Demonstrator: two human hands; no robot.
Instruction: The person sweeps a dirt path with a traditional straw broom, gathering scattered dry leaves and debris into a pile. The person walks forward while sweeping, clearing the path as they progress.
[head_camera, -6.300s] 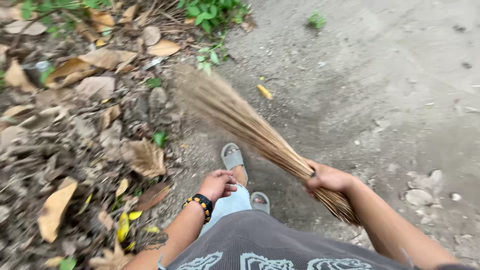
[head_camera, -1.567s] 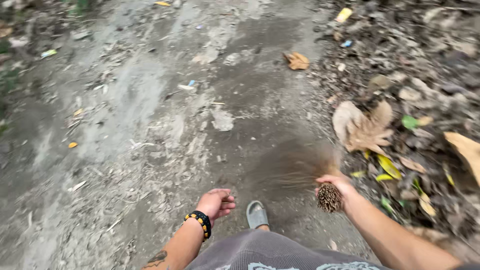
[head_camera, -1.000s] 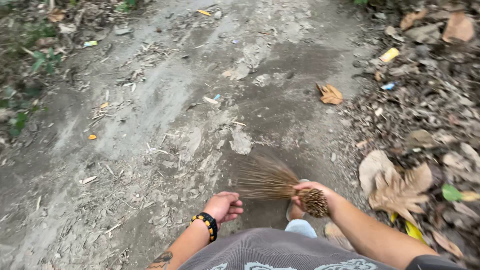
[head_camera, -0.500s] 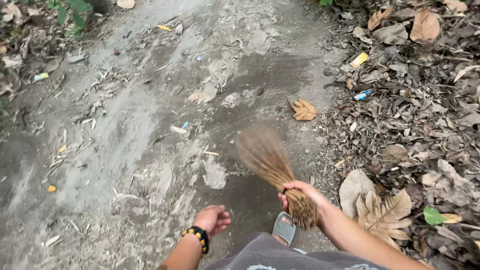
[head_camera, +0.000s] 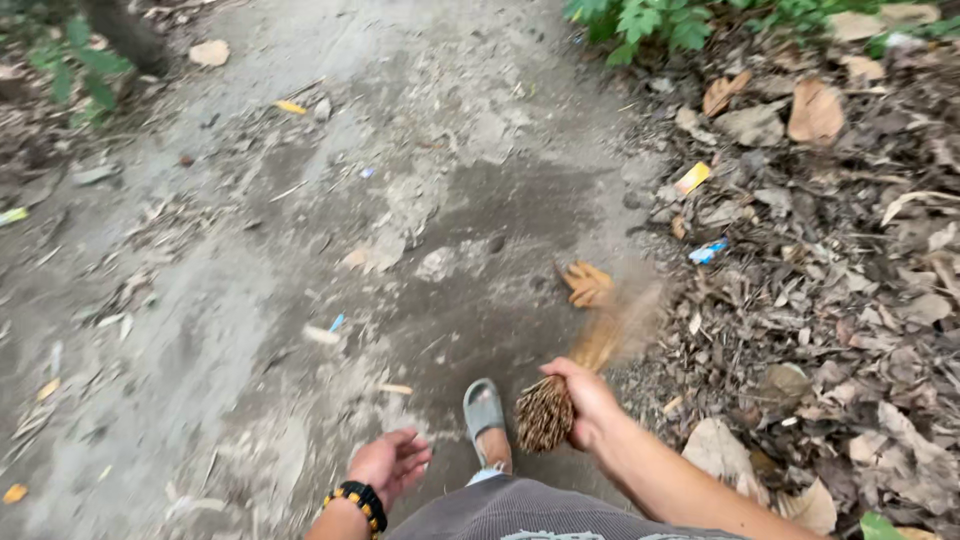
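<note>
My right hand (head_camera: 590, 400) grips the bound end of a straw hand broom (head_camera: 560, 395). Its bristles point up and right, blurred by motion, and reach toward a dry brown leaf (head_camera: 587, 284) on the dirt path. My left hand (head_camera: 390, 462) hangs free just left of my knee, fingers loosely spread, holding nothing; a black and yellow bead bracelet (head_camera: 356, 500) circles its wrist. One foot in a grey sandal (head_camera: 485, 415) stands between the two hands.
A bare dirt path (head_camera: 300, 250) runs up the middle, dotted with small stones and scraps. Dry leaves and litter (head_camera: 820, 300) are heaped along the right side. Green plants (head_camera: 680, 20) grow at the top right and top left.
The broom has swung from the left across to the right, its bristles now over the path's right edge near the brown leaf. The view has moved forward along the path.
</note>
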